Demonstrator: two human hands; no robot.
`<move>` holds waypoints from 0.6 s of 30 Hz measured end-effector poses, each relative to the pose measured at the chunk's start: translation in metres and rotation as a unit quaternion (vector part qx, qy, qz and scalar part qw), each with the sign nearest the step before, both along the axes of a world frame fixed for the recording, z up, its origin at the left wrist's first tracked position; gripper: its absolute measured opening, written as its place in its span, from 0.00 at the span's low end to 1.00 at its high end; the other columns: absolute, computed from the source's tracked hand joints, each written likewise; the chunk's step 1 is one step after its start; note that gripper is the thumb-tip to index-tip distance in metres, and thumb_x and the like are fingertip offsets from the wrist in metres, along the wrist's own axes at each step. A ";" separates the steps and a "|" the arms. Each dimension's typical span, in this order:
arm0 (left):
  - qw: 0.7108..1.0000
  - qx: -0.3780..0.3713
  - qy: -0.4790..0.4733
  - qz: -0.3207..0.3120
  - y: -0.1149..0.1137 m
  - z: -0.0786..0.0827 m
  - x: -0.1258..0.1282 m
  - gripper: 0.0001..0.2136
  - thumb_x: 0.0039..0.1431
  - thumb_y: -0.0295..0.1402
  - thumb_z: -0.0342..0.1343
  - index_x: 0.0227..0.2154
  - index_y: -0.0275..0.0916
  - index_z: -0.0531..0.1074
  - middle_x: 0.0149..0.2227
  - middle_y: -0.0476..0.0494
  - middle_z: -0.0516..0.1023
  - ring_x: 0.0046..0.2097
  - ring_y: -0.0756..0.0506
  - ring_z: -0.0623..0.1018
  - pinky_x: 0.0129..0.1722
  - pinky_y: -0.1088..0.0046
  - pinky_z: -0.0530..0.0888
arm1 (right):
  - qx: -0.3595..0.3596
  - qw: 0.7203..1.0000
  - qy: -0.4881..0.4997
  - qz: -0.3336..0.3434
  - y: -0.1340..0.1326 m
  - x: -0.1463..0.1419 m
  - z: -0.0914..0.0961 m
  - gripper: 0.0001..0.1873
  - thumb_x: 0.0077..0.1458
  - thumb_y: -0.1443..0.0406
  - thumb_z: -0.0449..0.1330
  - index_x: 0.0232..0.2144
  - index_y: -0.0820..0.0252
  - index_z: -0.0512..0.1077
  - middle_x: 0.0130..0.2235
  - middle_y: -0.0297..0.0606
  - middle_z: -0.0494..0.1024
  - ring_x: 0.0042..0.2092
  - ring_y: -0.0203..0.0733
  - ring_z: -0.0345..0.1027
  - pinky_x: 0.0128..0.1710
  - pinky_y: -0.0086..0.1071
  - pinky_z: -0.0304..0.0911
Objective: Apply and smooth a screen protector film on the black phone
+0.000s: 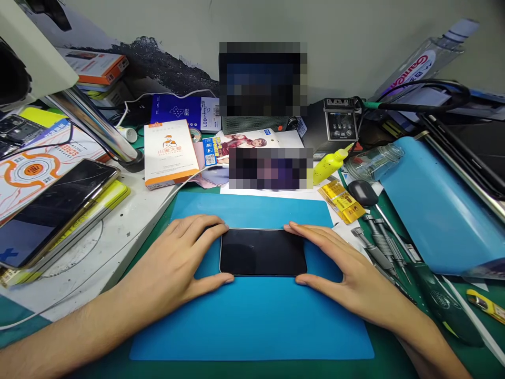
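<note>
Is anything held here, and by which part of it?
A rectangular, black-screened phone, by its corners: the left grip spans the left end, the right grip the right, thumbs at the near long edge, fingertips at the far.

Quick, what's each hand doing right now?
Left hand: holding the black phone by its left end.
Right hand: holding the phone's right end.

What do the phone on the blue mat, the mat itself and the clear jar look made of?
Phone: glossy front, probably glass; smooth dark face with faint reflections. Thin pale rim, metal or plastic.
Blue mat: smooth, low-sheen, likely silicone or rubber; even colour, no visible weave.
Clear jar: glossy, glass or plastic, can't tell; see-through wall with bright highlights.
</note>
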State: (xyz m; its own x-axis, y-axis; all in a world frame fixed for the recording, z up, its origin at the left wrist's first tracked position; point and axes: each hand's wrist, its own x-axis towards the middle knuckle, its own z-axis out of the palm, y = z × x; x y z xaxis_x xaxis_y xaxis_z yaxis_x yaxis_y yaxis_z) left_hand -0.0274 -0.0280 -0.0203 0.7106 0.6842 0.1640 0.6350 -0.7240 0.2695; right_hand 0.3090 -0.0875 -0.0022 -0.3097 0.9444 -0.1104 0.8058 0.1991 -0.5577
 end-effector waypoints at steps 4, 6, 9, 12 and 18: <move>1.000 -0.004 -0.002 0.001 0.000 -0.001 -0.001 0.30 0.66 0.54 0.59 0.62 0.42 0.64 0.61 0.37 0.73 0.59 0.34 0.74 0.57 0.54 0.69 | -0.008 1.000 0.007 -0.007 0.001 -0.001 0.001 0.38 0.64 0.49 0.63 0.72 0.35 0.57 0.71 0.34 0.66 0.69 0.56 0.63 0.68 0.53 0.63; 1.000 -0.004 -0.003 0.001 0.000 -0.002 -0.001 0.30 0.66 0.54 0.59 0.62 0.42 0.64 0.61 0.37 0.73 0.60 0.34 0.73 0.57 0.54 0.69 | -0.013 1.000 0.014 -0.009 0.001 -0.002 0.002 0.38 0.64 0.49 0.63 0.72 0.35 0.56 0.70 0.34 0.67 0.69 0.56 0.62 0.68 0.53 0.63; 1.000 -0.005 -0.005 0.002 0.000 -0.002 -0.001 0.30 0.66 0.54 0.59 0.62 0.42 0.64 0.61 0.37 0.73 0.60 0.34 0.73 0.58 0.54 0.69 | -0.020 0.999 0.024 -0.012 0.002 -0.003 0.002 0.38 0.64 0.49 0.63 0.72 0.36 0.55 0.70 0.35 0.67 0.70 0.55 0.62 0.68 0.53 0.62; 1.000 -0.015 -0.008 0.006 0.000 -0.002 0.000 0.30 0.65 0.54 0.59 0.62 0.42 0.64 0.61 0.37 0.73 0.60 0.33 0.73 0.58 0.54 0.70 | -0.033 0.999 0.024 -0.019 0.002 -0.003 0.003 0.38 0.65 0.49 0.63 0.72 0.35 0.55 0.70 0.34 0.67 0.70 0.56 0.61 0.68 0.55 0.62; 0.998 -0.046 -0.026 0.023 -0.003 -0.001 0.000 0.28 0.65 0.52 0.60 0.62 0.44 0.64 0.62 0.37 0.72 0.62 0.34 0.72 0.59 0.53 0.70 | -0.056 0.998 0.022 -0.035 0.001 -0.005 0.005 0.39 0.65 0.48 0.62 0.73 0.33 0.53 0.71 0.33 0.66 0.70 0.57 0.61 0.67 0.54 0.63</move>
